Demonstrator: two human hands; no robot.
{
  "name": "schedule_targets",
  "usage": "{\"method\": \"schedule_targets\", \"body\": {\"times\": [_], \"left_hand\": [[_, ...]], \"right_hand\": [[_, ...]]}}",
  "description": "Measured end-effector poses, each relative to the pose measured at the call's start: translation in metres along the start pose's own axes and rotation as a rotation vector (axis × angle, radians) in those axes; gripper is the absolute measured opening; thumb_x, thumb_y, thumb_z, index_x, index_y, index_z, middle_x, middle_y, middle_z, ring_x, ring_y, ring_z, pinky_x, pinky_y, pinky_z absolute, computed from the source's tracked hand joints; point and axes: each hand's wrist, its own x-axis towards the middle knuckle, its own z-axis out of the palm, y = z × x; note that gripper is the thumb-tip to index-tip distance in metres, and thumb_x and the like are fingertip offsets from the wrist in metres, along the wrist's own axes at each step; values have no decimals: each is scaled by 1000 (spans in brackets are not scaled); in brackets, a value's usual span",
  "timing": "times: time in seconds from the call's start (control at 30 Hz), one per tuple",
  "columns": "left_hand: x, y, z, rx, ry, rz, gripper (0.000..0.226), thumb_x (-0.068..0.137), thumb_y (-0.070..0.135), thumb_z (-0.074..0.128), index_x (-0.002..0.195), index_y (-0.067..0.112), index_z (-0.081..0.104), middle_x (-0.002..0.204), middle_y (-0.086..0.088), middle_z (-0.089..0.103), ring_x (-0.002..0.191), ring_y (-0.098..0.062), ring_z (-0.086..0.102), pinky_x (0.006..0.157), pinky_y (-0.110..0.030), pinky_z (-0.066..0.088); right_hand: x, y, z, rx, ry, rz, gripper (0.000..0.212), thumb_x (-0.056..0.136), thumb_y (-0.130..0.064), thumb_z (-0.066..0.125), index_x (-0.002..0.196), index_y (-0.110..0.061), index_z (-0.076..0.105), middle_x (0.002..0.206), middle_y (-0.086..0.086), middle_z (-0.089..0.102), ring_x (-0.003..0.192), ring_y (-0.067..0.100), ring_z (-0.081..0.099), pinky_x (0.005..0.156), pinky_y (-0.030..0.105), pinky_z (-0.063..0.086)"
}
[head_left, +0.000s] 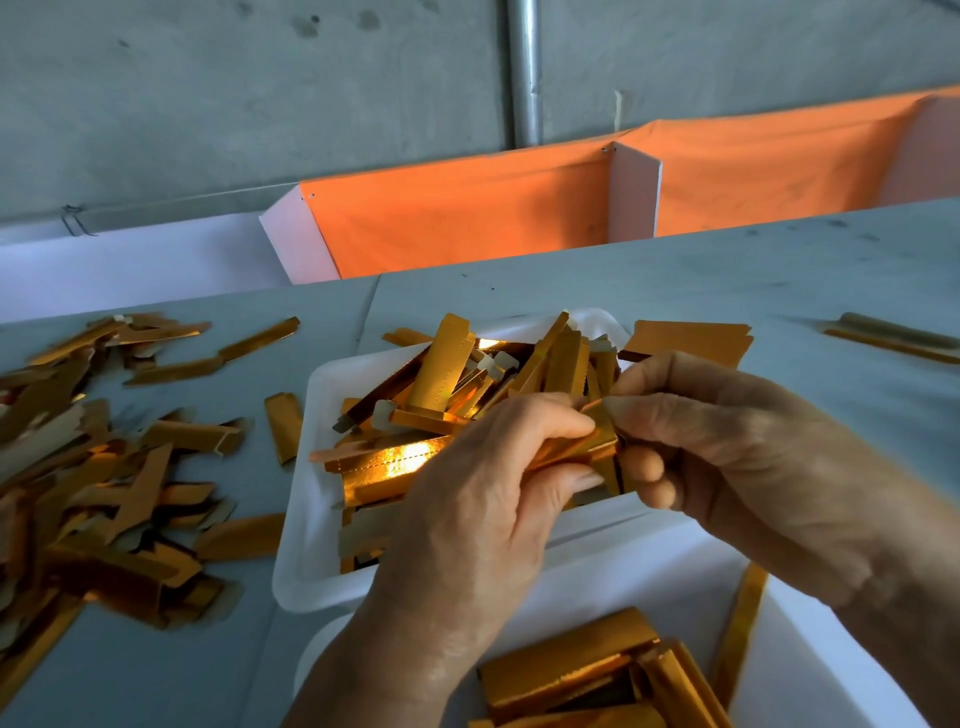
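Both hands are up over the bench (675, 270) now, meeting above the near right corner of the white tray (311, 525). Between them is one gold foil card strip (597, 441), and its long axis runs across, from one hand to the other, tipped a little upward toward the far end. The left hand (483, 499) pinches its left end between thumb and forefinger. The right hand (743, 457) comes in from the opposite side, fingers curled round the right end, fingertips pressing on the top face. It looks part-folded already, though the blur at the fingertips makes that hard to call.

So neither hand is nearer: each has an end, and the fold, I'd judge, goes across that axis. The likely drop spot is the nearer white tray (821, 654) at the bench's front edge, right under the right wrist, where folded gold pieces (566, 670) lie. Loose strips (119, 493) sprawl along the left edge.
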Motion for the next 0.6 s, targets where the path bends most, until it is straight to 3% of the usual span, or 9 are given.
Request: {"method": "schedule_targets", "body": {"times": [0.07,0.23,0.33,0.4,0.47,0.6], "left_hand": [[0,-1,0,21,4,26,24,84,23,56,98,6,65,107,-2,68,97,-9,63,79,-18,53],[0,-3,-1,-6,-4,46,23,85,21,58,96,4,68,110,-2,68,94,-7,65,76,-17,54],[-1,-4,-1,-67,22,39,19,83,16,61,96,3,68,112,3,64,102,-5,62,82,-9,48],[-1,-5,-1,-94,31,41,19,83,16,61,96,3,68,111,6,62,104,-4,60,84,-7,46],[-1,-5,-2,-129,23,34,19,84,17,60,96,4,68,110,6,63,103,-3,61,84,-8,46],[-3,-5,-2,-205,28,13,19,85,17,61,99,5,66,107,3,68,100,-3,64,81,-12,50]], "right_hand": [[0,-2,-2,-22,-27,5,19,68,-15,66,82,-3,62,53,9,56,43,13,53,42,17,45],[-1,-7,-10,-11,-133,27,14,62,-17,70,74,-13,73,55,12,60,45,14,58,43,18,49],[1,-3,-13,86,-164,39,12,68,-13,71,79,-14,73,55,10,57,45,12,56,43,18,48],[3,0,-15,138,-211,39,20,68,-17,81,86,-13,73,58,8,56,47,11,55,43,18,48],[5,3,-16,169,-255,34,32,62,-19,85,90,-12,73,61,7,55,47,10,54,43,18,46],[8,7,-17,214,-316,32,25,66,-17,80,89,-12,72,61,1,57,47,7,53,43,17,45]]}}
